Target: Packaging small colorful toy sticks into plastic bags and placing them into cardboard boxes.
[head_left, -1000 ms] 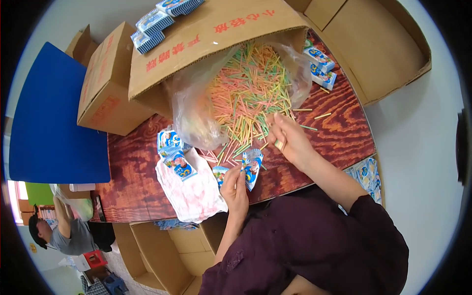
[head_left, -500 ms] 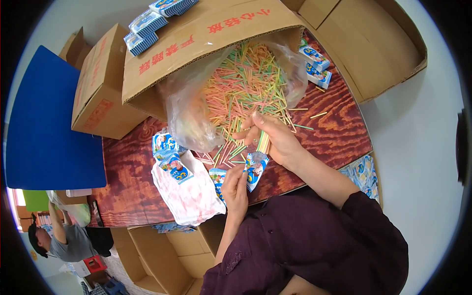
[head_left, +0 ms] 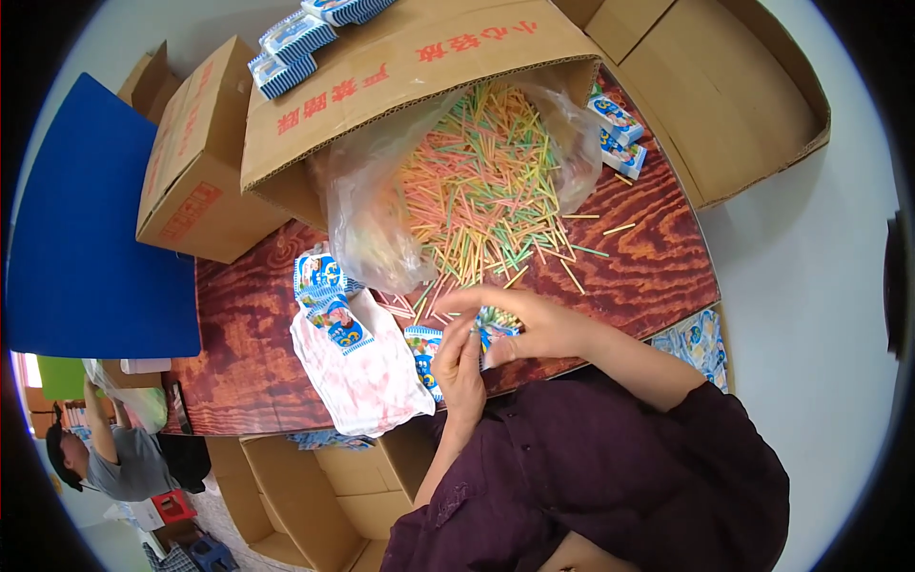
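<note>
Just in front of my body, a small blue-and-white packet (head_left: pixel 498 336) stands between my two hands, with the ends of coloured candy sticks (head_left: pixel 496 316) showing in its mouth. My left hand (head_left: pixel 461 370) pinches the packet's left edge. My right hand (head_left: pixel 545 327) curves round its other side, thumb low and fingers reaching over the top; they partly hide it. Just beyond lies a big heap of pink, yellow and green candy sticks (head_left: pixel 486 181), spilling from a clear plastic bag (head_left: pixel 367 219) in a cardboard box (head_left: pixel 400 81) on its side. Another packet (head_left: pixel 422 357) lies beside my left hand.
A white, pink-stained cloth (head_left: pixel 357 381) lies left on the red-brown table (head_left: pixel 658 257), with packets (head_left: pixel 338 319) on it. More packets lie on the box (head_left: pixel 295 43) and at right (head_left: pixel 620 133). Open cartons (head_left: pixel 715 95) stand around. A blue panel (head_left: pixel 95 229) and another person (head_left: pixel 124 458) are at left.
My right hand has come down and closer to my left, now round the packet. The sticks that stood tall out of the packet now sit lower in it. The view has shifted slightly.
</note>
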### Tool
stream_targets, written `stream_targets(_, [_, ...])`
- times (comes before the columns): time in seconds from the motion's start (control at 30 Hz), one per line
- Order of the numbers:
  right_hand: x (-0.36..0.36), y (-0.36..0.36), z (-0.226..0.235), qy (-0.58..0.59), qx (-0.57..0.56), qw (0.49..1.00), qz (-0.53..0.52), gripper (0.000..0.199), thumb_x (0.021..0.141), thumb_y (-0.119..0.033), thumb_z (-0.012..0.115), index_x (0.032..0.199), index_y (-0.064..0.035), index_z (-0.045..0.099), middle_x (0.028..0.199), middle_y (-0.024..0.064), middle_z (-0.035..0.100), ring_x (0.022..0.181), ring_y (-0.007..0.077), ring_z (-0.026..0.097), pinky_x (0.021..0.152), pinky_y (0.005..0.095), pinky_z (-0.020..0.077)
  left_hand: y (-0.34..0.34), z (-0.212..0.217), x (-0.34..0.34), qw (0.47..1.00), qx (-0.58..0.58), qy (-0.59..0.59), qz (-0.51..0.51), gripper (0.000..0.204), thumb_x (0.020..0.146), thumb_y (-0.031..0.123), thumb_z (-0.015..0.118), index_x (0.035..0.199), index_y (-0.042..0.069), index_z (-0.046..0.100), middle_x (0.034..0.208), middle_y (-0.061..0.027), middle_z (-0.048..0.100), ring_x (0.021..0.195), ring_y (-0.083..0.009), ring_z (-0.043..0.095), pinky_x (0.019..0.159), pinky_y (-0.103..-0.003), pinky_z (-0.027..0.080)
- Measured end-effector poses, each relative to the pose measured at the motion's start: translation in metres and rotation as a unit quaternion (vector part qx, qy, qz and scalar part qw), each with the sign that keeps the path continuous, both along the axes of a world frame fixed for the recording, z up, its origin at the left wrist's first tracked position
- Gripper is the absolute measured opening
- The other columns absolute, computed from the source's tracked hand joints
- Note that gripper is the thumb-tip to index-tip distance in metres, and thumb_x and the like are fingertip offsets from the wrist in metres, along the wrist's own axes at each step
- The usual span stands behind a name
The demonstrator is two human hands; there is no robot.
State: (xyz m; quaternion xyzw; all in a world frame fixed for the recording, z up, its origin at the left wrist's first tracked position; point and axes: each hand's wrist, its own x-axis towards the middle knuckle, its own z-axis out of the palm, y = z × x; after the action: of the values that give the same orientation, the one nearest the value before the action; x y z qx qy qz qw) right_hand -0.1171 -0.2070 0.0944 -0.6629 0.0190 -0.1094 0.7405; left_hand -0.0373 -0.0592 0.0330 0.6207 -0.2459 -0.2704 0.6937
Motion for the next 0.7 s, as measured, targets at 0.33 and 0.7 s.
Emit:
stream_targets(0.33, [-0.025, 0.021, 0.035, 0.088, -0.256, 0.946, -0.18, 0.06, 0.077, 0.001, 0.066, 0.134, -0.0048, 0.046, 0.095, 0.0084, 0.052, 0.08, 0.0189, 0.054, 0.069, 0.0317, 0.0454, 0.005, 0.005, 0.006, 0.983, -0.117, 0.131, -0.062, 0.03, 0.088, -0.003, 0.057, 0.118, -0.005, 0.058, 0.128, -0.0161, 0.056, 0.12, -0.0226, 0.052, 0.102, -0.035, 0.041])
stream_targets(0.7, [-0.009, 0.029, 0.01, -0.015, -0.319, 0.934, -0.16, 0.04, 0.081, 0.004, 0.059, 0.119, -0.0047, 0.055, 0.089, 0.0112, 0.056, 0.078, 0.0252, 0.058, 0.068, 0.0349, 0.0459, 0.022, 0.017, 0.026, 0.993, -0.06, 0.077, -0.06, 0.027, 0.083, -0.004, 0.064, 0.11, -0.003, 0.061, 0.114, -0.0103, 0.062, 0.109, -0.0188, 0.056, 0.11, -0.036, 0.03])
